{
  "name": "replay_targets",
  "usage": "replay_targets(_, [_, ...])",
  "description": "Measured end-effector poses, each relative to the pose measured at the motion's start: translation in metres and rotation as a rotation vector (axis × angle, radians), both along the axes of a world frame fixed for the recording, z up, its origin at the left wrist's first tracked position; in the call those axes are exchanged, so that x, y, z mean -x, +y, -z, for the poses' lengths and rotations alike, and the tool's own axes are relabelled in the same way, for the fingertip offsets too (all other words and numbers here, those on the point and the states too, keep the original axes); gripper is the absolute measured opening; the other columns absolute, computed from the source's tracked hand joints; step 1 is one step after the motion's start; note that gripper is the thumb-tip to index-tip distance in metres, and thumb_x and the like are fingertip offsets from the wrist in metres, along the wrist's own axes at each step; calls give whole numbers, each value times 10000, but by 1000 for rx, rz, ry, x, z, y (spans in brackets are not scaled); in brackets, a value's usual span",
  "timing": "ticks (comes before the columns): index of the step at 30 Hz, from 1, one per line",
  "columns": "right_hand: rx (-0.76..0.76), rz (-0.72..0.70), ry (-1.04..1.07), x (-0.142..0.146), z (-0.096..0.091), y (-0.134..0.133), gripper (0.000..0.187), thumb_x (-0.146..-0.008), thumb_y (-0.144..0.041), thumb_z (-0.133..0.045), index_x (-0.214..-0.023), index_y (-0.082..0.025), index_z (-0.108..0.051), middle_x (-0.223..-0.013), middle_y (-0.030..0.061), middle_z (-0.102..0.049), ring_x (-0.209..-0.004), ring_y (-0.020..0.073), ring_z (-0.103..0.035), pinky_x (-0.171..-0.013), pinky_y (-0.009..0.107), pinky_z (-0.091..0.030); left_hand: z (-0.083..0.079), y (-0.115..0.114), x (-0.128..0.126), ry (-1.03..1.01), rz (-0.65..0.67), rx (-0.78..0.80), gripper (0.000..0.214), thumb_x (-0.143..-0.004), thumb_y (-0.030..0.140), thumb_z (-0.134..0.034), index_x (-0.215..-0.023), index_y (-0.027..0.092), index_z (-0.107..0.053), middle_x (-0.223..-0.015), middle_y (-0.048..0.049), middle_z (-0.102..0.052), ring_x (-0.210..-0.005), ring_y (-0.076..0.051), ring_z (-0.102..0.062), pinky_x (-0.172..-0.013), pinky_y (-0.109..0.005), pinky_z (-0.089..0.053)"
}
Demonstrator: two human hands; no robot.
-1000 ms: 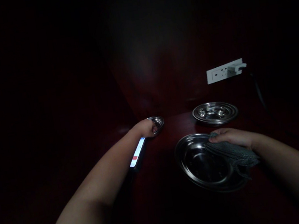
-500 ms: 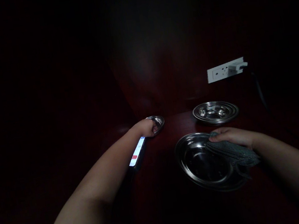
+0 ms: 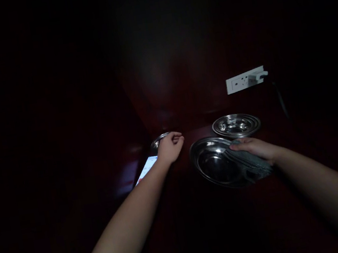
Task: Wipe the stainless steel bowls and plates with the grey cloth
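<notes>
My right hand (image 3: 256, 149) grips the rim of a shiny steel plate (image 3: 216, 168) through a folded grey-green cloth (image 3: 254, 166). The plate is tilted and the cloth hangs over its right side. Past the phone, my left hand (image 3: 171, 146) has its fingers loosely bent, thumb apart from them, and nothing shows in it. Just behind that hand lies a small steel dish (image 3: 155, 145), partly covered by it. A stack of steel plates (image 3: 236, 126) rests behind the held plate.
A lit phone (image 3: 146, 167) lies left of my left wrist, partly hidden by the forearm. On the dark red back wall is a white socket panel (image 3: 242, 81) with a plugged-in adapter and a hanging cable (image 3: 281, 100). Much of the surroundings is dark.
My left hand has come away from inside the small dish and moved right. My right hand has lifted the plate and cloth slightly up and left. The view has shifted a little.
</notes>
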State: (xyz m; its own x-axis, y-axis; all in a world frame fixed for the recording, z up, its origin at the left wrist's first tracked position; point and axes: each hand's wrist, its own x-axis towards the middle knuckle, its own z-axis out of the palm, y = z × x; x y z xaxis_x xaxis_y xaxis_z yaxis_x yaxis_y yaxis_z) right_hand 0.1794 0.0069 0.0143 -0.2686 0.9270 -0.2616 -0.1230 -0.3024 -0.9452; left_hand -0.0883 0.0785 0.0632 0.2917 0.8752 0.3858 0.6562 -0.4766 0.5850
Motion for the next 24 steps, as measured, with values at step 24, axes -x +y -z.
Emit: replay_targets(24, [-231,429,-379,10,-11,-3,264,-719,-384,-616,-896,-194,-568,-873,82,-664,-706,201,-629,-625,284,-503,59,-68,-59,-942,341,483,673,-566,110,-545,-1196,220,-337,-1159,-63,-498,-1096,-241,-461,-935,-412,-371])
